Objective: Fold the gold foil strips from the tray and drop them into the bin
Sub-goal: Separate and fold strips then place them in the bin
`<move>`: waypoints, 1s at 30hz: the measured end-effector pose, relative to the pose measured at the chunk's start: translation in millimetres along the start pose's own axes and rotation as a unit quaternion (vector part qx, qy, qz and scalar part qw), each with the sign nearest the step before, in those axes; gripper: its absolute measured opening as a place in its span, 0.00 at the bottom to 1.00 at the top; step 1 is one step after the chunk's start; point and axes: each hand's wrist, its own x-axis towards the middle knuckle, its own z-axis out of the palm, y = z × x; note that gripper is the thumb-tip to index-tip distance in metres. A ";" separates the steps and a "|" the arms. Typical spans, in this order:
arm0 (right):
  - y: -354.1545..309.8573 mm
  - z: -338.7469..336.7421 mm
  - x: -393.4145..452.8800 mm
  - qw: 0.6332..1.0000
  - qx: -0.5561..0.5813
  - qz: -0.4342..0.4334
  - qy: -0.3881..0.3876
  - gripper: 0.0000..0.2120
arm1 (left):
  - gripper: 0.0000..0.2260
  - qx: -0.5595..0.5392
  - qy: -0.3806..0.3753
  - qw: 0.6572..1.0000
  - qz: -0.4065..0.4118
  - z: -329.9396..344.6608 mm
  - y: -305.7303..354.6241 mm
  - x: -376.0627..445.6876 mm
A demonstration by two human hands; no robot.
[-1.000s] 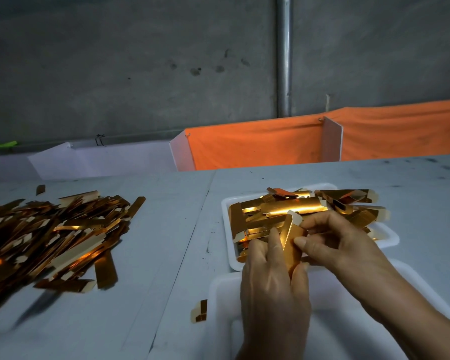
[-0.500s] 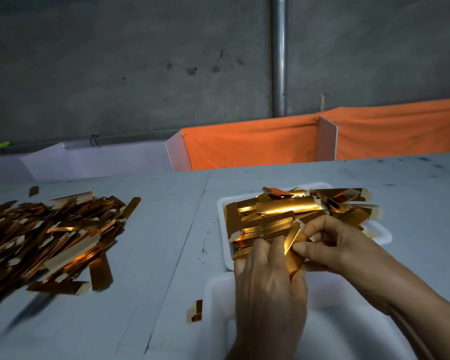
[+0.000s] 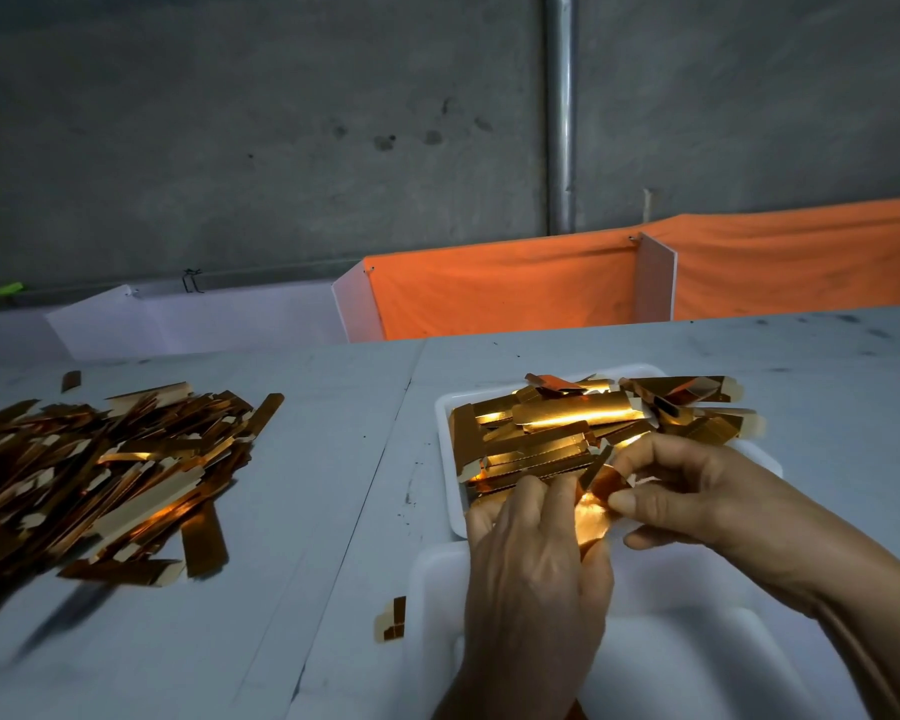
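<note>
Mid-fold: both hands, left (image 3: 533, 569) and right (image 3: 697, 491), pinch 1 gold strip (image 3: 596, 504) above the bin (image 3: 697, 662), just before the tray (image 3: 445, 407). Crease firmly, then release over the bin.

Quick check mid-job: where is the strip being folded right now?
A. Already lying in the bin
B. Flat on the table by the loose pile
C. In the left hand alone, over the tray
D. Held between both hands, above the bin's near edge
D: the strip is pinched between the left hand and right hand, just in front of the tray and over the bin.
</note>
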 end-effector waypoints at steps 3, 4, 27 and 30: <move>1.0 -0.3 -0.4 1.000 -0.008 -0.009 -0.013 0.08 | 0.21 0.009 -0.006 1.000 0.004 -0.7 -2.5 0.0; 1.6 -0.2 0.1 1.000 -0.010 -0.009 -0.009 0.08 | 0.21 0.003 -0.006 1.000 0.008 -0.3 -2.5 0.1; 5.4 -0.4 -0.6 0.999 0.031 -0.005 -0.043 0.13 | 0.20 -0.073 -0.034 0.997 0.009 -9.0 -0.1 7.6; 3.7 0.1 -1.0 0.997 0.018 0.016 -0.080 0.13 | 0.21 -0.055 -0.056 0.997 0.020 -7.7 -3.9 5.3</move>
